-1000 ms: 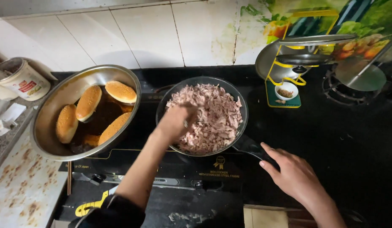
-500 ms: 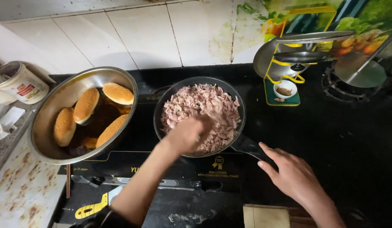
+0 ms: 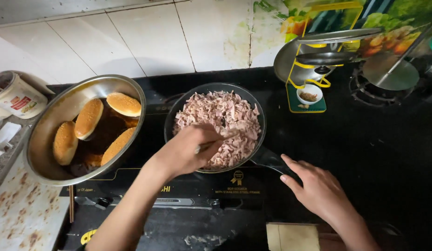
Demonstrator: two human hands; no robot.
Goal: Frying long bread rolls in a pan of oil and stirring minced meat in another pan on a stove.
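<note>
— Over the dark round frying pan (image 3: 178,108), what is the left hand (image 3: 187,149) doing?

— Its grip is clamped on a thin pale utensil (image 3: 220,139); whether that is a spoon or a spatula I cannot tell. The tip lies just ahead of the grip in the heap of pink shredded meat (image 3: 220,118), with the long axis running out to the right.

— And the other hand?

— The right hand (image 3: 318,188) has its grip apart, fingers spread, resting at the black pan handle (image 3: 270,160), which points toward it. Whether it touches the handle is unclear.

— Which hand is nearer the meat?

— The left, directly above it. Off to the left of that grip leans a wide steel bowl (image 3: 48,125) holding golden oblong buns (image 3: 88,118).

— The surface?

— A black glass cooktop surface (image 3: 364,139) against a white tiled wall (image 3: 146,42); a yellow lid rack (image 3: 318,69) stands beyond the right grip.
</note>
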